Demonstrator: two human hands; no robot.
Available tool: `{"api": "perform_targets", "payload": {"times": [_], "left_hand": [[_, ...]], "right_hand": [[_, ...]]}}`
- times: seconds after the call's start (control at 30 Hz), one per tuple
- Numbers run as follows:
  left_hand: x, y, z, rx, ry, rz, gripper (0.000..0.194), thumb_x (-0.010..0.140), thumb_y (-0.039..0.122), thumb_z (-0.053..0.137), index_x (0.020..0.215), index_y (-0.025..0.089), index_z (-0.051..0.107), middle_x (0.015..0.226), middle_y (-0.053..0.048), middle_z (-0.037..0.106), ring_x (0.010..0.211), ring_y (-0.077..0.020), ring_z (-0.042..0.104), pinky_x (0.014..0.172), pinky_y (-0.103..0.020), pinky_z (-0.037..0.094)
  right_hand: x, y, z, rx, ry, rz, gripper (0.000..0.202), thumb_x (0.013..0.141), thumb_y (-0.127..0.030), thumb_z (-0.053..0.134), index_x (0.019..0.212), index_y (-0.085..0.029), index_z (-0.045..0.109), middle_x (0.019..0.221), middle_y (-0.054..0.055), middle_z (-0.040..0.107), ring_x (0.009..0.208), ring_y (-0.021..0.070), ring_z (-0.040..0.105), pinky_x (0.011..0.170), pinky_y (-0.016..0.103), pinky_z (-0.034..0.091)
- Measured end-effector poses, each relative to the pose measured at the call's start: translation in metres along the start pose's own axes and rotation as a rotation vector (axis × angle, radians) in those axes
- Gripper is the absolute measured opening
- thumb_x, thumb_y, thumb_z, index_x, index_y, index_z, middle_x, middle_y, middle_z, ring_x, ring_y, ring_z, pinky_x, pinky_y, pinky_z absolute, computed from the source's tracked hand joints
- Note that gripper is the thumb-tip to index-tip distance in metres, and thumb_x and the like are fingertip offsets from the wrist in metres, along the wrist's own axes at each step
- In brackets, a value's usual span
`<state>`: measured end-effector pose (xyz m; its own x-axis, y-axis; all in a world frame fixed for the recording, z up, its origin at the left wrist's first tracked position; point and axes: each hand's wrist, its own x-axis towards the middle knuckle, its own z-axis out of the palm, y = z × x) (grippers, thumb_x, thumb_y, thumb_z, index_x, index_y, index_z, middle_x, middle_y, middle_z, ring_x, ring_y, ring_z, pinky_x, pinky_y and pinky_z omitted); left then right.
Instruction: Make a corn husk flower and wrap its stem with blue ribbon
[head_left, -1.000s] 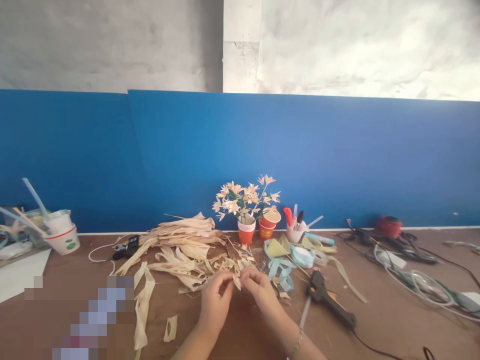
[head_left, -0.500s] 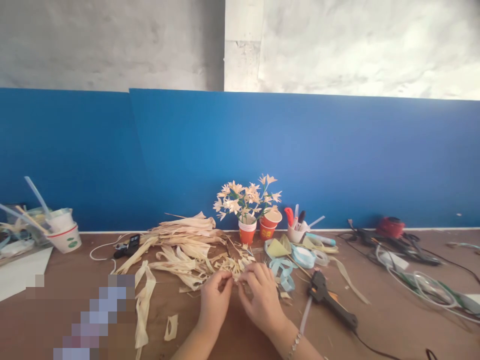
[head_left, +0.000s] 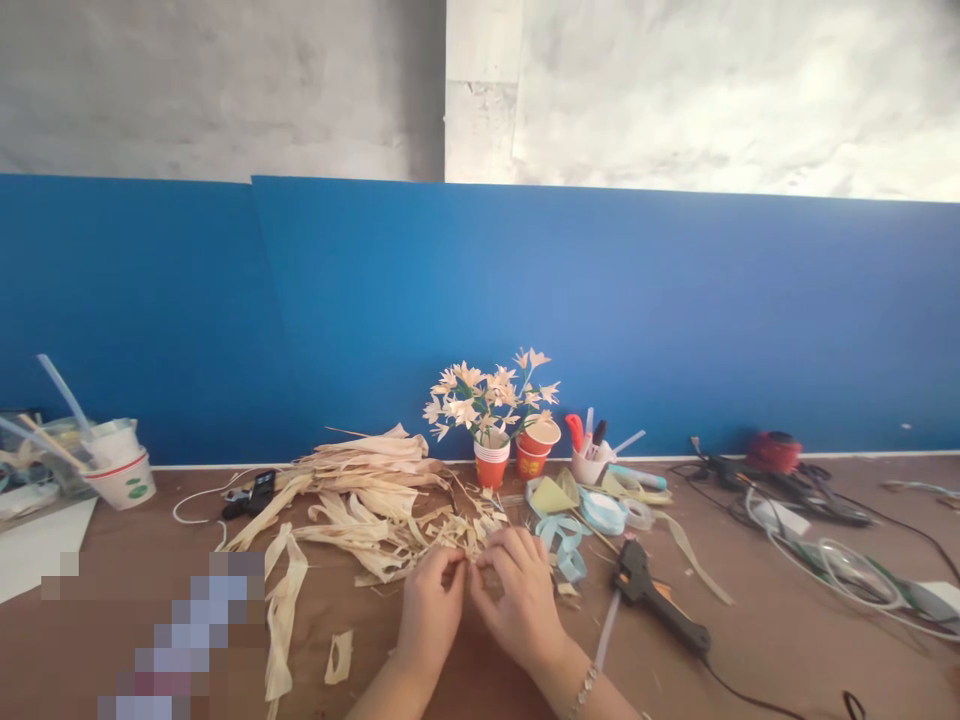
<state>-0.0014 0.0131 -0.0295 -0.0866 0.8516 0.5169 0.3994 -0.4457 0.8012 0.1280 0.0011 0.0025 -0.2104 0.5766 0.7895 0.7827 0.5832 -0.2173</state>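
Note:
My left hand point(head_left: 433, 605) and my right hand point(head_left: 519, 592) meet low in the middle of the head view, fingertips almost touching. Thumb and fingers of both are pinched together; whatever they hold is too small and hidden to make out. Just beyond the fingertips lie cut scraps of dried husk point(head_left: 450, 527). A heap of long dried corn husks point(head_left: 367, 465) spreads to the left behind my left hand. Behind the hands, pale husk flowers point(head_left: 491, 395) on green stems stand in a stack of red-and-white paper cups point(head_left: 492, 467).
A black glue gun point(head_left: 660, 598) with its cord lies right of my right hand, near light blue ribbon point(head_left: 566, 545). A white cup of pens point(head_left: 589, 467) stands behind. Cables point(head_left: 847, 575) sprawl at right; a white cup point(head_left: 124, 482) stands at far left. A blue partition point(head_left: 600, 300) closes the back.
My fingertips have come slightly closer together, the right thumb moving toward the left fingers. The whole view has shifted a little; the things on the table stay put.

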Motion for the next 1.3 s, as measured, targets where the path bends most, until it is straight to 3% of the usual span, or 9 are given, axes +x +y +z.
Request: {"api": "perform_targets", "payload": {"times": [0.13,0.3,0.5,0.73,0.9,1.3], "left_hand": [[0.000,-0.002,0.000,-0.016,0.008,-0.027,0.011,0.074,0.021,0.054,0.069,0.021,0.064,0.069,-0.005,0.067,0.066,-0.0198,0.063,0.063,-0.029,0.051],[0.003,-0.005,0.001,-0.204,-0.039,-0.193,0.010,0.072,0.027,0.057,0.069,0.018,0.063,0.068,-0.005,0.068,0.066,-0.0203,0.064,0.062,-0.029,0.051],[0.005,-0.006,0.002,-0.379,-0.061,-0.266,0.010,0.071,0.026,0.059,0.073,0.016,0.061,0.067,-0.004,0.067,0.065,-0.0190,0.063,0.063,-0.027,0.049],[0.002,-0.010,0.003,-0.366,-0.079,-0.240,0.006,0.071,0.022,0.058,0.070,0.017,0.060,0.062,0.000,0.061,0.060,-0.0151,0.058,0.058,-0.023,0.045],[0.004,-0.002,0.002,-0.463,-0.145,-0.302,0.005,0.067,0.021,0.059,0.064,0.017,0.059,0.058,0.002,0.058,0.058,-0.0149,0.056,0.057,-0.025,0.047],[0.007,0.005,0.002,-0.620,-0.200,-0.420,0.010,0.061,0.022,0.066,0.056,0.017,0.058,0.052,0.002,0.060,0.052,-0.0142,0.057,0.056,-0.025,0.048]], "right_hand": [[-0.001,-0.001,0.000,0.011,0.007,0.000,0.010,0.078,-0.013,0.054,0.071,-0.021,0.054,0.076,0.002,0.055,0.077,0.0187,0.050,0.068,0.032,0.033],[-0.001,-0.001,-0.005,0.084,-0.025,0.013,0.006,0.076,-0.018,0.058,0.076,-0.020,0.052,0.081,0.004,0.055,0.080,0.0200,0.050,0.069,0.034,0.034],[0.000,0.004,-0.003,0.308,-0.032,0.208,0.011,0.083,-0.016,0.045,0.075,-0.021,0.050,0.080,0.003,0.053,0.080,0.0188,0.050,0.071,0.033,0.038],[0.001,0.004,0.006,0.623,-0.090,0.407,0.020,0.082,-0.020,0.049,0.062,-0.019,0.050,0.074,0.001,0.051,0.075,0.0169,0.052,0.070,0.029,0.041],[0.002,0.007,0.005,0.691,-0.095,0.509,0.022,0.080,-0.020,0.048,0.058,-0.019,0.046,0.072,0.001,0.048,0.073,0.0164,0.050,0.069,0.028,0.039],[0.004,0.009,0.002,0.702,-0.107,0.478,0.020,0.081,-0.020,0.050,0.061,-0.019,0.049,0.075,0.001,0.049,0.075,0.0157,0.050,0.070,0.026,0.038]]}}
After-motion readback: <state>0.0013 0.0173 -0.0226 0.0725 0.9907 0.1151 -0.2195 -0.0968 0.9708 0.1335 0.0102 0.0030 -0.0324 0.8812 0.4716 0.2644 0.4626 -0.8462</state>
